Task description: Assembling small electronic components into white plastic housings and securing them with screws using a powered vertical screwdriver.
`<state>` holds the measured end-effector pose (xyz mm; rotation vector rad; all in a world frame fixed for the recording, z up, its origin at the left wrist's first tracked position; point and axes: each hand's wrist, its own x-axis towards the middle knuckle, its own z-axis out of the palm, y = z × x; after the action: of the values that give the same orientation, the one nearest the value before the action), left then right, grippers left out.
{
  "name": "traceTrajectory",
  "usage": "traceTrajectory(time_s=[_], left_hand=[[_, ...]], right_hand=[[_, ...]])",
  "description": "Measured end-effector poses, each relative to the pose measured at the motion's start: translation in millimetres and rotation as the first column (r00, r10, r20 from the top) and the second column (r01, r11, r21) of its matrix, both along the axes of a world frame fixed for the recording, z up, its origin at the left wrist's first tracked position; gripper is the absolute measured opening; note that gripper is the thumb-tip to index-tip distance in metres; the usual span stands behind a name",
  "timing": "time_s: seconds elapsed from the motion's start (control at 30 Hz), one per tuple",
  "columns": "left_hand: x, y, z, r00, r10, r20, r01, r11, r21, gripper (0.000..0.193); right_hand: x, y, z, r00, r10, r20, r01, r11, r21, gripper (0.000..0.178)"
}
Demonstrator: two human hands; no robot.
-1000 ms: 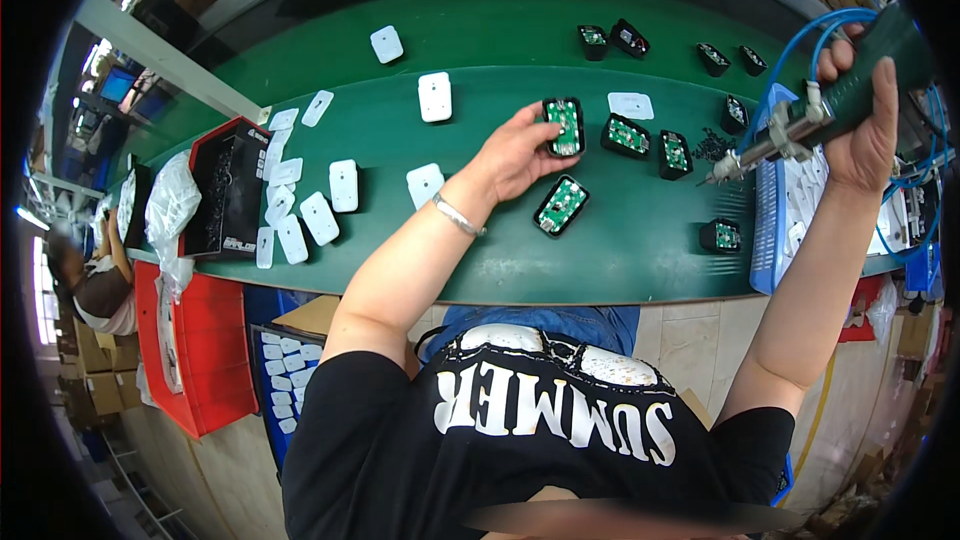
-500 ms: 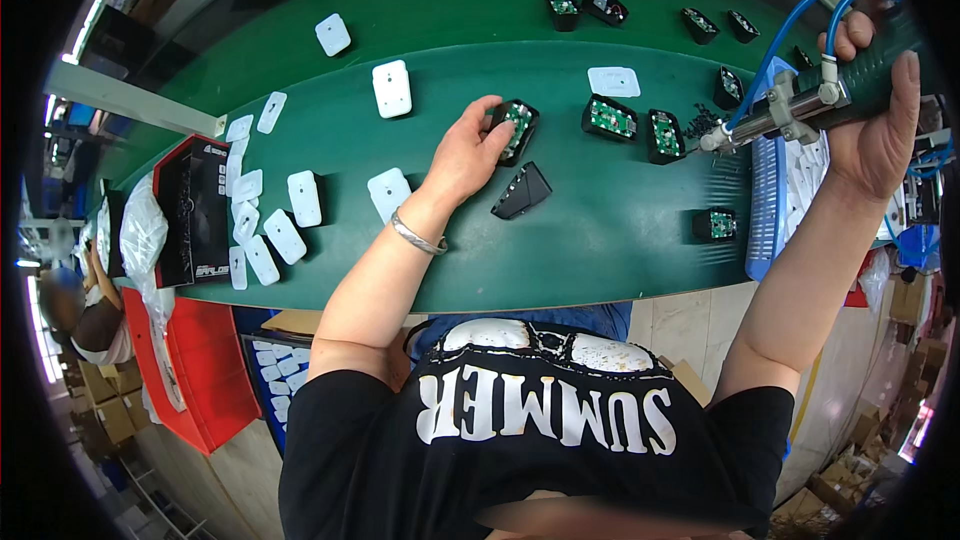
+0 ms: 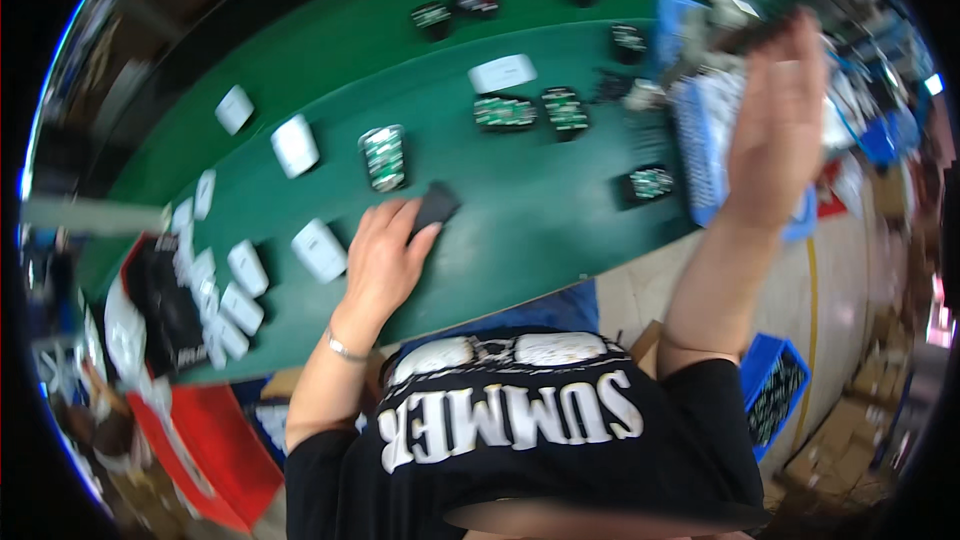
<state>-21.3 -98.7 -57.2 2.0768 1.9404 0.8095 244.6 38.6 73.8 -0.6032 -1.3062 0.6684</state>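
My left hand lies low over the green table, with its fingers and thumb closed round the near end of a black plastic housing. Just beyond it is an open black case with a green circuit board. At the right my right hand is raised and smeared by motion. It grips an air screwdriver whose dark body and silver fittings blur together. The tool's tip points toward small dark screws on the table. Two more board-filled cases, one of them a black case, lie left of the screws.
White covers are scattered at the left, beside a black box. A blue basket stands under my right hand. Another board case lies near it. More cases sit at the back. A red bin is below left.
My left hand has left the board-filled case and taken hold of the black housing nearer me. My right hand has shifted with the screwdriver. The whole view has swung right.
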Motion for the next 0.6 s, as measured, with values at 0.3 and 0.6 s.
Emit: traceTrajectory(time_s=[0.3, 0.6], left_hand=[[24.5, -4.1, -16.7, 1.000, 0.000, 0.013, 0.000, 1.000, -0.018, 0.052], [35.6, -2.2, 0.0, 0.999, 0.030, -0.033, -0.028, 0.997, 0.070, 0.065]], right_hand=[[88.9, -89.8, -72.7, 0.759, -0.211, 0.617, 0.341, 0.935, -0.100, 0.015], [194.6, 0.8, -74.0, 0.114, -0.053, 0.992, 0.463, 0.886, -0.006, 0.049]])
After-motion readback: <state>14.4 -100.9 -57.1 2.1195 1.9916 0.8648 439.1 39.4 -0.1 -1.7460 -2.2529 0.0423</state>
